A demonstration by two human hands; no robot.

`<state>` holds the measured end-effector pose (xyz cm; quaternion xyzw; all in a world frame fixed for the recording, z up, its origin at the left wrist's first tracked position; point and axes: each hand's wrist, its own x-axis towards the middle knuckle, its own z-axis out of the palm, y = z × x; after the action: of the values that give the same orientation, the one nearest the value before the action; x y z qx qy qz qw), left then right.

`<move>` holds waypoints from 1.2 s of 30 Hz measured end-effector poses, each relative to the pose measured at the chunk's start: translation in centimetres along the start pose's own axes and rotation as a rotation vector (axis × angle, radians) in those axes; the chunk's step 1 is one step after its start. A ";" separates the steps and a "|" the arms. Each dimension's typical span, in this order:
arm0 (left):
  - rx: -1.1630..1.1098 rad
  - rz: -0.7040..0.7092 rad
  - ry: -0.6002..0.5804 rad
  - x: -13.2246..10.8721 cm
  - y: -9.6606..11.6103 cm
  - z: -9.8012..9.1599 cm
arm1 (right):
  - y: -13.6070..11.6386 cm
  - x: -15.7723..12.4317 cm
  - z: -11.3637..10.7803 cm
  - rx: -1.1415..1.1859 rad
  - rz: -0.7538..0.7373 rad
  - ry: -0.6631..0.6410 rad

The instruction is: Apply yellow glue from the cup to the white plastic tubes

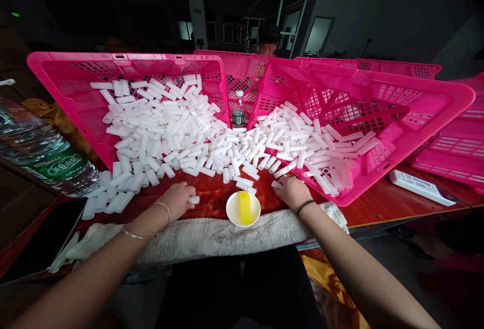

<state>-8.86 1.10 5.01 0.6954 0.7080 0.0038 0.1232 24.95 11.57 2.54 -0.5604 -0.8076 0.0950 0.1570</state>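
Note:
My left hand (180, 200) is closed on a short white tube (193, 200) just left of the bowl, above the red tabletop. To the right of the bowl, my right hand (292, 192) has its fingers closed around another white tube (277, 185), whose end sticks out on the left. Between my hands stands a small white bowl (231, 210) with a yellow block (245, 209) in it. Heaps of white tubes (177, 122) spill from two tipped pink baskets onto the table. A few loose tubes (245, 185) lie right behind the bowl.
The left pink basket (56, 81) and right pink basket (427, 112) flank a small bottle (238, 109). A large water bottle (49, 152) leans at the left above a dark tablet (47, 238). A rolled towel (212, 238) lines the front edge. A white box (419, 187) lies right.

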 end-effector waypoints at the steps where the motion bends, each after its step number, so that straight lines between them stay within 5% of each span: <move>1: -0.023 0.025 -0.015 -1.1 0.6 0.3 | -0.1 -0.9 -0.3 0.063 -0.039 0.002; 7: -0.350 0.091 0.095 -4.9 3.7 2.1 | -2.2 -4.4 -0.5 0.780 -0.415 -0.093; 14: -0.567 0.268 0.224 -3.1 7.7 5.1 | -3.5 -2.4 3.6 0.487 -0.672 0.129; 18: -0.622 0.234 0.212 -2.0 9.0 6.4 | -2.7 -2.6 3.3 0.482 -0.779 0.060; 21: -0.637 0.209 0.243 -1.4 9.4 6.7 | -2.4 -2.8 2.7 0.543 -0.737 -0.031; 25: -0.647 0.210 0.265 -1.1 9.4 7.0 | -2.8 -2.9 2.4 0.604 -0.489 -0.085; 31: -0.660 0.201 0.247 -1.1 9.2 7.1 | -2.6 -3.4 2.5 0.528 -0.652 -0.070; 36: -0.652 0.192 0.222 -1.1 9.2 6.9 | -2.1 -4.1 2.9 0.722 -0.520 -0.161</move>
<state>1.48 -0.85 0.11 0.6784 0.6100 0.3165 0.2599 23.39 7.02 -0.07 -0.2390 -0.8464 0.3714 0.2976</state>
